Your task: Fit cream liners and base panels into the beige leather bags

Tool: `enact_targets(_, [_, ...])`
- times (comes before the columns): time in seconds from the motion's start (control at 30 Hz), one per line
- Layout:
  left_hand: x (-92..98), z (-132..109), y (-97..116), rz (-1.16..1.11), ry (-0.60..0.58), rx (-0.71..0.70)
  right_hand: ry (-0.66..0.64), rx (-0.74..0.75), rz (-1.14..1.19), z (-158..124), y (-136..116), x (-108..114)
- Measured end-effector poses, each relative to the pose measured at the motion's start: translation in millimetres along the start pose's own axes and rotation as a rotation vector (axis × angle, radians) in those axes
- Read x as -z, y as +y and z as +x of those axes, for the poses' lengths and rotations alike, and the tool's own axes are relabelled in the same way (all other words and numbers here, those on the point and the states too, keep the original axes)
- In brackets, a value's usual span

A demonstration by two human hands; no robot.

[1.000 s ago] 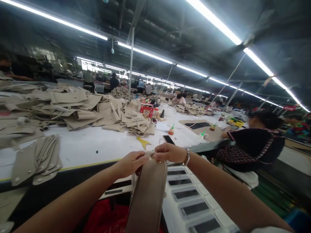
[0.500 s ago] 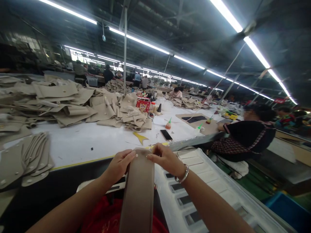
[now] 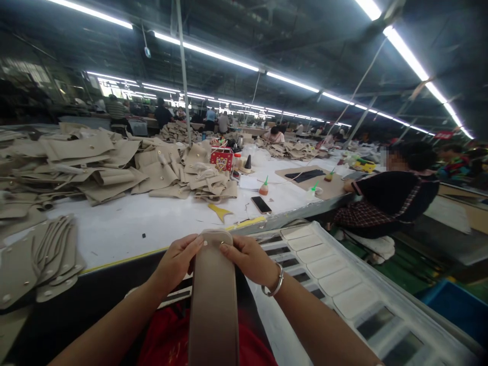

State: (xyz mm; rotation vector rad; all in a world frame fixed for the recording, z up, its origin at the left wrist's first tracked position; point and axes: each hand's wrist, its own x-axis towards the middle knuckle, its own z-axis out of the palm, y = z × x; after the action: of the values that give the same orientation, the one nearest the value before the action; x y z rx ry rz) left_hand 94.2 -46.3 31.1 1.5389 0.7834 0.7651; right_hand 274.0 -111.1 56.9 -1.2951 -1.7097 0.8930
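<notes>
A long taupe leather strap (image 3: 214,300) with a rounded far end runs up from my lap between both hands. Two small metal studs show near that end. My left hand (image 3: 178,262) pinches its left edge, thumb on top beside one stud. On the opposite edge my right hand (image 3: 251,258) grips the strap, its thumb against the other stud and the fingers partly hidden underneath. A silver bracelet (image 3: 275,280) circles my right wrist.
A white table (image 3: 118,223) carries piles of taupe leather pieces (image 3: 91,152), a stack of studded pieces (image 3: 49,254), a phone (image 3: 261,205) and a glue bottle (image 3: 264,187). A pale slotted rack (image 3: 343,284) stands right. A co-worker (image 3: 396,193) sits beyond.
Both hands and the strap have shifted slightly left in view. The right fingers have come down from the strap's end to its right edge. The view has turned a little.
</notes>
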Motion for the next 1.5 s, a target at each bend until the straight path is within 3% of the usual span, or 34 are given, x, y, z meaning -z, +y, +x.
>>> enact_targets(0.13, [4.8,-1.0,-0.2,0.131,-0.02,-0.059,-0.033,-0.019,0.185,3.1,9.2,-3.5])
enact_targets(0.3, [10.9,-0.6,9.4,0.431,-0.039,-0.216,0.082,-0.076,0.193,10.1,21.5,-8.6])
enact_targets(0.4, [14.8,0.5,14.2,0.531,-0.045,-0.288,0.082,-0.124,0.223,12.4,21.8,-8.6])
enact_targets(0.57, [17.9,8.4,20.7,0.408,-0.166,-0.272,0.113,-0.14,0.197,12.6,12.6,-5.5])
enact_targets(0.77, [14.9,19.5,32.9,0.398,-0.146,-0.167,0.12,-0.077,0.176,14.3,13.7,-6.6])
enact_targets(0.93, [16.5,17.8,27.9,0.31,-0.105,-0.14,-0.05,0.021,-0.053,22.3,2.3,3.4])
enact_targets(1.03, [17.0,17.1,24.5,0.275,-0.134,-0.129,-0.084,0.099,-0.297,29.9,-11.9,14.5])
enact_targets(1.1, [17.5,16.7,25.6,0.313,-0.151,-0.146,-0.145,0.114,-0.336,33.8,-18.4,20.5])
enact_targets(1.2, [20.9,15.0,32.2,0.461,-0.1,-0.226,-0.259,0.15,-0.21,36.1,-20.5,24.0])
enact_targets(1.3, [27.4,12.5,42.0,0.573,-0.061,-0.378,-0.282,0.173,-0.076,35.2,-16.8,22.0])
enact_targets(1.4, [33.6,10.7,51.4,0.639,-0.158,-0.546,-0.254,0.203,-0.075,33.0,-12.2,18.8])
enact_targets(1.5, [35.7,9.5,57.4,0.712,-0.223,-0.569,-0.233,0.228,-0.146,30.5,-8.2,17.1])
